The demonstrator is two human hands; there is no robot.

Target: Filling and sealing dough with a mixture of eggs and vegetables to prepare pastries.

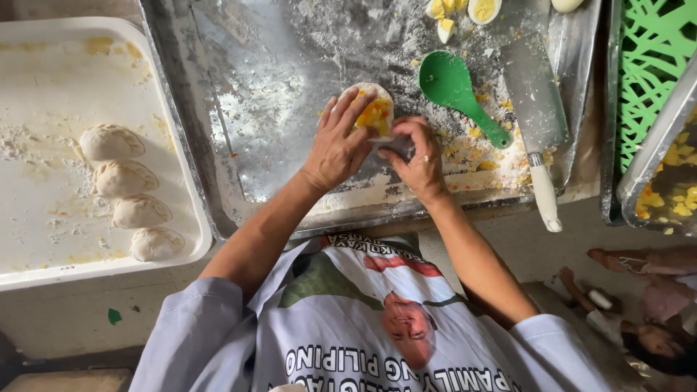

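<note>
1. Head view: both hands meet near the middle of a floured metal tray (261, 145), over a round of dough (372, 109) heaped with yellow and red filling
2. The left hand (340, 141) lies on the dough's left side, fingers spread and only slightly curled, their tips on the dough's edge
3. The right hand (417, 156) sits just beside it at the dough's lower right – fingers curled in tight, pinching the near edge of the dough; a ring shows on one finger
4. On the same tray, right of the dough, a green spoon (457, 91) lies bowl-up; a cleaver with a white handle (537, 123) lies along the right edge, its handle past the near rim
5. Halved boiled eggs (465, 13) sit at the tray's far edge
6. A white tray (43, 87) stands to the left – four sealed dumplings (127, 192) lie in a column near its right edge
</note>
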